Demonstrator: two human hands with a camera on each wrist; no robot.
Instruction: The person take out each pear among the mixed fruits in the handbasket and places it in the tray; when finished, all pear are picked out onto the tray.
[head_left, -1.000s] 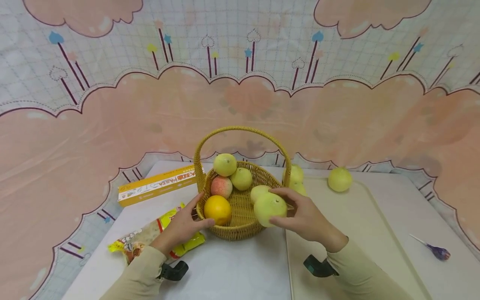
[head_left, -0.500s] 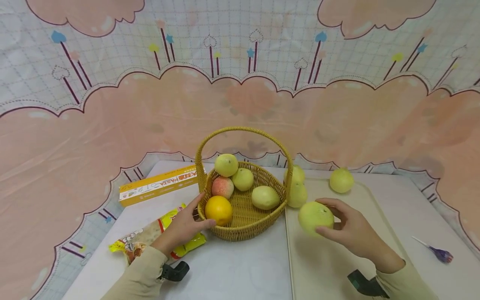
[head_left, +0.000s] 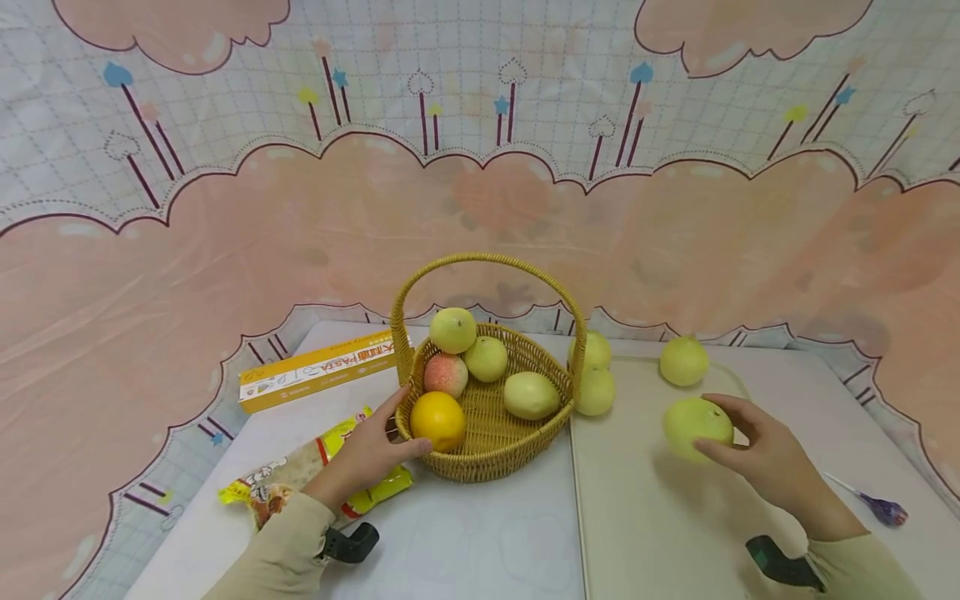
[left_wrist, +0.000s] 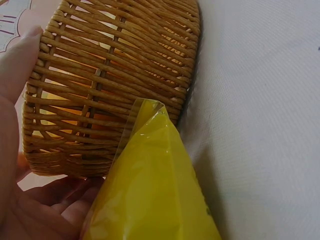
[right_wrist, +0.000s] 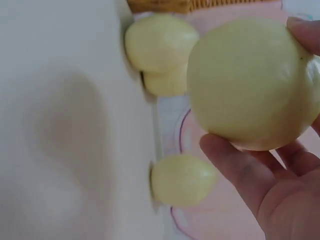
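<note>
At lower left, a yellow-ended packet (head_left: 288, 479) was seen, while at right a round pale-green fruit (head_left: 693, 427) was held above a cream tray (head_left: 637, 525) by the right hand (head_left: 776, 467), pinched between thumb and fingertips. The fruit was judged firm, fairly weighty and not easily bruised, its smooth, curved skin apt to slip; a hold across its widest part, thumb set opposite the fingers, appeared soundest. Left of centre, the rim of a wicker basket (head_left: 480, 468) was gripped by the left hand (head_left: 367, 450), thumb at the edge and fingers curved along the wall; how hard it was pressed could not be told. The basket was judged light and stiff, best steadied by that rim. Inside, an orange (head_left: 437, 421) was shown nearest, with a pink-red fruit (head_left: 446, 375) beyond. Farther back, a pasta box (head_left: 318, 371) was placed at left, before a printed backdrop (head_left: 480, 225).
</note>
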